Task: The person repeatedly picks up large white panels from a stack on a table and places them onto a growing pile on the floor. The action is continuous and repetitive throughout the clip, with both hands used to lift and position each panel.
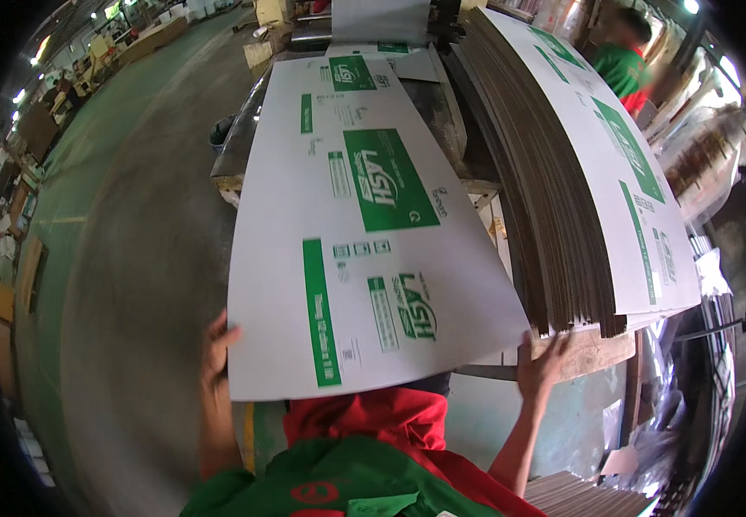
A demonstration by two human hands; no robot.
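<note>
A long white printed cardboard sheet (278, 284) with green panels stretches away from my body, its near edge at my waist. My left hand (215, 349) grips the sheet's left edge close to the near corner, the thumb on the edge and some fingers hidden. At the near right corner is my right hand (540, 366), fingers apart and stretched upward; whether it touches the corner is hard to tell. Just beyond that hand, on the right, rises a tall stack of similar cardboard sheets (554, 189), the top one printed white and green.
The sheet's far part lies over a dark metal machine table (248, 142). Wooden boards (597, 355) support the stack. More cardboard (584, 495) lies low at the right. Another person (621, 65) stands beyond the stack. Grey-green floor (145, 258) extends to the left.
</note>
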